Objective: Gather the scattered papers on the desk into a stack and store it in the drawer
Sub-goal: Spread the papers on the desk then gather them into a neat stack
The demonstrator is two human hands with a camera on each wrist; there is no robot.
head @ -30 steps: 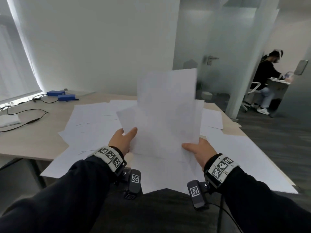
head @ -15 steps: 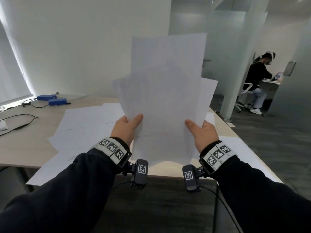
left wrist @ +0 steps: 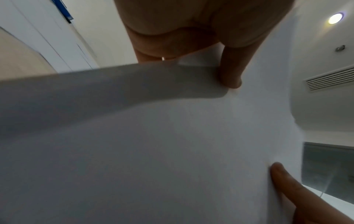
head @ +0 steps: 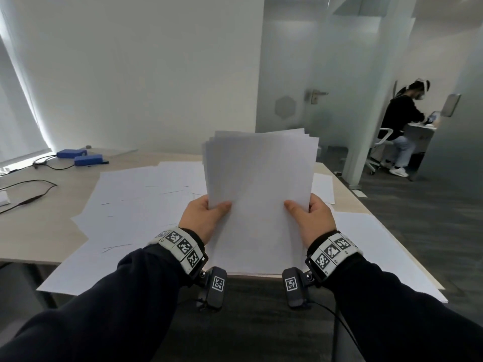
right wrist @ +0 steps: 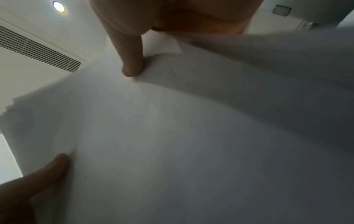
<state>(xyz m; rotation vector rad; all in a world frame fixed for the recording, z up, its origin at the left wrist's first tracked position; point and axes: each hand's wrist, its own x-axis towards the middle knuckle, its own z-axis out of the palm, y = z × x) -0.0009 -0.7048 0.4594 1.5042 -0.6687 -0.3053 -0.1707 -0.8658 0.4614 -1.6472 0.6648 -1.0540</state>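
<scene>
Both hands (head: 257, 218) pinch upright paper stack (head: 258, 184).

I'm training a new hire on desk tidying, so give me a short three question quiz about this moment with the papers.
1. True or false: the stack of papers is held upright by both the left hand and the right hand.
2. Which is right? A: every sheet is already gathered. B: loose sheets lie on the desk.
3. Fill in: the two blue boxes sit at the desk's far ____ side.

Key: 1 true. 2 B. 3 left.
</scene>
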